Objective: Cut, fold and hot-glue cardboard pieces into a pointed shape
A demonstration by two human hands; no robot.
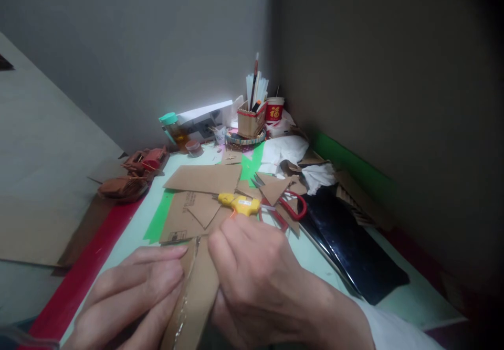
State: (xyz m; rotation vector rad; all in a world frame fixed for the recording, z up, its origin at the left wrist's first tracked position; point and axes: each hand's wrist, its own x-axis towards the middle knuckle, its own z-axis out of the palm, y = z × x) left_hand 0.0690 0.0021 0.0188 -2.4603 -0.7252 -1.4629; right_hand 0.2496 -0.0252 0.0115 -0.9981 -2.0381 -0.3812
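My left hand (137, 292) holds the left side of a folded cardboard piece (199, 297), its fingers pressed against it. A shiny line of glue runs along the seam of this piece. On its right side my right hand (255, 276) is closed around the edge, fingertips partly hidden. Just beyond the right hand lies a yellow glue gun (240, 203) with a clear stick at its back end. Behind the held piece are a printed cardboard sheet (177, 216) and a plain cardboard sheet (205, 178).
Red-handled scissors (301, 207) lie among cardboard scraps. A black tablet-like object (350, 245) is at the right. Further back stand a stick holder (251, 122), a red cup (274, 110) and a teal-lidded bottle (173, 127). Reddish-brown models (122, 188) sit at the left.
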